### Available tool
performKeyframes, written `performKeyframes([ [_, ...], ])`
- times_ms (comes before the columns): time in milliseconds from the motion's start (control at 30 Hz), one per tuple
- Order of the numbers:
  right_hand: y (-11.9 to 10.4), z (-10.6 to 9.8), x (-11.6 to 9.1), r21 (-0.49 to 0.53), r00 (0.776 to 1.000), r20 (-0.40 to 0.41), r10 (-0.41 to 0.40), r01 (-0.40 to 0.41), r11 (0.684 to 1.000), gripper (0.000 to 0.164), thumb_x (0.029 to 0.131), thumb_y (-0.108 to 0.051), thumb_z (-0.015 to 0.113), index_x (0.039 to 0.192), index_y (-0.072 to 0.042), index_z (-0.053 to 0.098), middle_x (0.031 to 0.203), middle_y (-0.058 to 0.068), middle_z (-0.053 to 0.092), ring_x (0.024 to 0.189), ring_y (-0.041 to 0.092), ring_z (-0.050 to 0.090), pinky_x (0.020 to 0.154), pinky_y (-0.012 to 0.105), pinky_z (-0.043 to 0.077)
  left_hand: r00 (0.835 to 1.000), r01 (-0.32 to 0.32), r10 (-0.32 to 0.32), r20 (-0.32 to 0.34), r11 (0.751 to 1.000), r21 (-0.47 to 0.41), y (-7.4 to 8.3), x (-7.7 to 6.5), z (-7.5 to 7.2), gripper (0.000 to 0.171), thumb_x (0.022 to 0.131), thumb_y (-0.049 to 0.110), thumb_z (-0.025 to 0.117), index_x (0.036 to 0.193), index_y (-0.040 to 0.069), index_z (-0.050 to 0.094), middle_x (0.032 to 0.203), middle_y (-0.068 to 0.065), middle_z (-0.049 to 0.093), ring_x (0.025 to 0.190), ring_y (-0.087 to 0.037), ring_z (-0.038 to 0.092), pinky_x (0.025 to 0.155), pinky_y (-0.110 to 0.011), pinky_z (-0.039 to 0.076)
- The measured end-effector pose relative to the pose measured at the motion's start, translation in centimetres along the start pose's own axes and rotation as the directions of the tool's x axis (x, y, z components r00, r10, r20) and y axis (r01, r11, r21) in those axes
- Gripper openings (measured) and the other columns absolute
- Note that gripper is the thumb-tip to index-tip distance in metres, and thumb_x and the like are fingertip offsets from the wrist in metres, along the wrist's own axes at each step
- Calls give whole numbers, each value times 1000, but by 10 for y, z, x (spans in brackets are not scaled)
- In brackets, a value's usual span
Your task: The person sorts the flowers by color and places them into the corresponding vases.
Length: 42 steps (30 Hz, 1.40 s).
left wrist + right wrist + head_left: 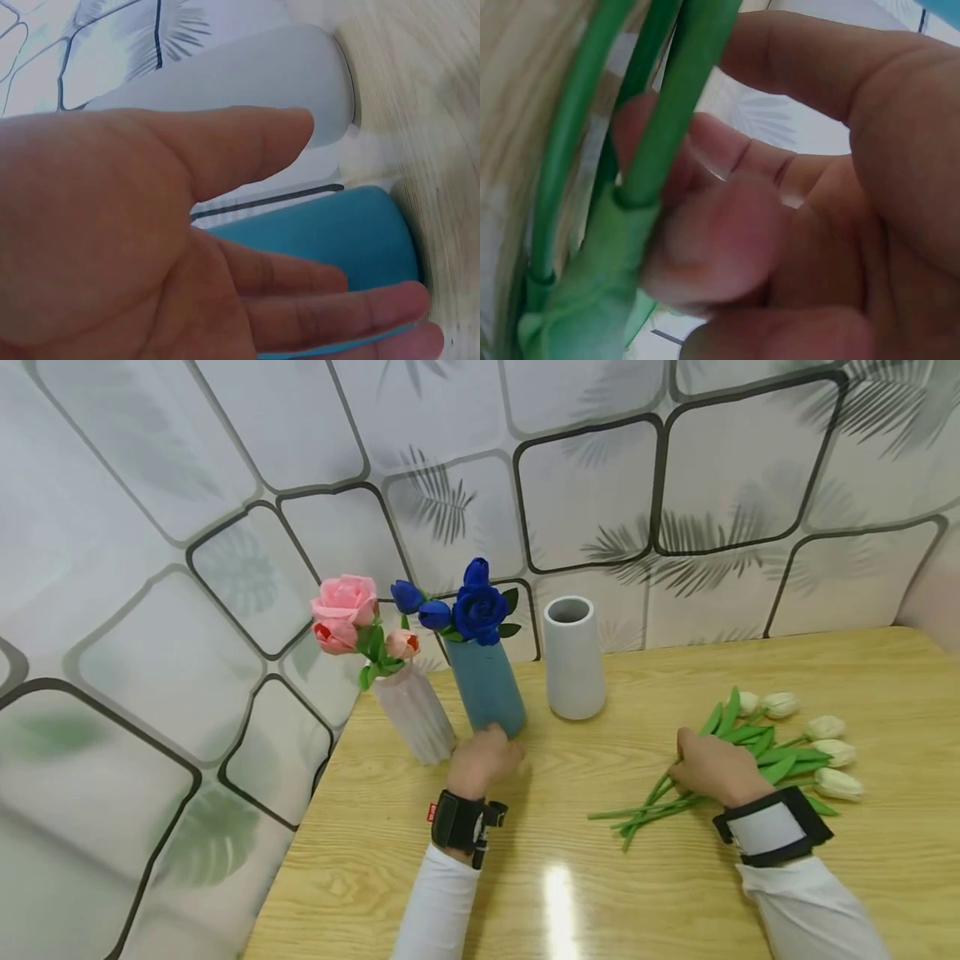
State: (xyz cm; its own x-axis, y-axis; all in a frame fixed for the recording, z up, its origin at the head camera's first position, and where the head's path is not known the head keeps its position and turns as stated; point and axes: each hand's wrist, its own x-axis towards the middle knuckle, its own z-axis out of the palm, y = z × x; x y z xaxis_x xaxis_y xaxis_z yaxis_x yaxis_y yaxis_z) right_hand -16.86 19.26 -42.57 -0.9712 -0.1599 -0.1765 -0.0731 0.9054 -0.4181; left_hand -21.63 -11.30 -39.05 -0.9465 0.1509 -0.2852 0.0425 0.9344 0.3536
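Note:
Beside the base of a teal vase [487, 685], my left hand [486, 764] is held low over the table with nothing in it. In the left wrist view its thumb and fingers are extended, fingers overlapping the teal vase [322, 236]. Blue flowers [480, 610] stand in that vase. On the right, white tulips [825, 727] with green leaves lie on the table. My right hand [720, 768] holds their stems [645, 810] below the leaves. In the right wrist view, curled fingertips show behind a green stem [679, 105], and the thumb tip is hidden by it.
A white vase [573, 668] with nothing in its mouth stands right of the teal one. Left of it, a pale ribbed vase [416, 714] holds pink flowers [345, 606]. A patterned wall covering [585, 502] rises behind the wooden table [360, 877].

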Motion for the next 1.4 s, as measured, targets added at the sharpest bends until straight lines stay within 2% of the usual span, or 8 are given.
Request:
performKeyframes([
  [200,-4,10,8,63,992,40,-116,113,992,16,96,-1,51,109,4,58,67,1,59,55,14,49,54,37,41,999,-33,32,6,999,36,2,-2,3,53,102,36,52,137,-3,50,105,-23,66,80,-32,64,71,-48,51],
  [367,-5,18,13,85,983,-18,-184,185,979,11,96,-5,56,88,-5,64,64,-1,59,51,11,50,48,28,37,999,-35,34,18,999,33,4,-3,5,57,102,36,53,145,0,44,119,-25,64,97,-38,66,83,-53,52],
  [700,-7,24,12,204,998,-30,-57,62,977,11,92,-9,53,83,-3,49,59,3,50,48,14,41,48,28,34,998,-46,44,39,997,56,6,-4,7,57,101,41,55,144,4,46,126,-23,62,109,-38,64,88,-52,52],
  [867,-5,24,13,306,1000,-25,-1,8,952,4,90,-4,49,91,0,49,63,8,58,47,17,51,45,30,41,997,-71,71,6,995,68,6,-8,5,56,101,39,57,142,1,48,120,-24,64,104,-38,66,83,-51,54],
  [1067,-1,23,12,421,998,-41,54,-31,906,24,93,-7,48,70,-6,52,53,6,59,41,16,50,42,26,38,997,-77,75,31,995,62,7,-11,6,59,101,40,55,145,2,45,125,-24,63,108,-38,65,85,-50,53],
  [1267,-13,22,12,648,958,-223,181,7,762,26,97,-11,46,106,9,60,67,11,68,47,19,61,43,31,50,997,-77,75,31,996,55,9,-9,7,57,101,39,56,144,2,46,124,-24,63,106,-38,65,83,-50,53],
  [1333,-21,23,12,765,939,-241,244,29,643,34,98,-11,47,122,12,50,72,10,71,49,16,63,44,31,52,997,-73,72,32,996,53,10,-8,8,57,101,39,56,144,2,45,124,-24,63,105,-38,65,83,-50,53],
  [1400,-26,23,12,887,938,-202,283,53,459,47,99,-11,48,138,11,33,76,4,71,50,12,63,45,27,51,997,-71,69,35,996,53,11,-8,8,57,101,39,56,144,3,45,124,-23,63,105,-38,65,83,-50,53],
])
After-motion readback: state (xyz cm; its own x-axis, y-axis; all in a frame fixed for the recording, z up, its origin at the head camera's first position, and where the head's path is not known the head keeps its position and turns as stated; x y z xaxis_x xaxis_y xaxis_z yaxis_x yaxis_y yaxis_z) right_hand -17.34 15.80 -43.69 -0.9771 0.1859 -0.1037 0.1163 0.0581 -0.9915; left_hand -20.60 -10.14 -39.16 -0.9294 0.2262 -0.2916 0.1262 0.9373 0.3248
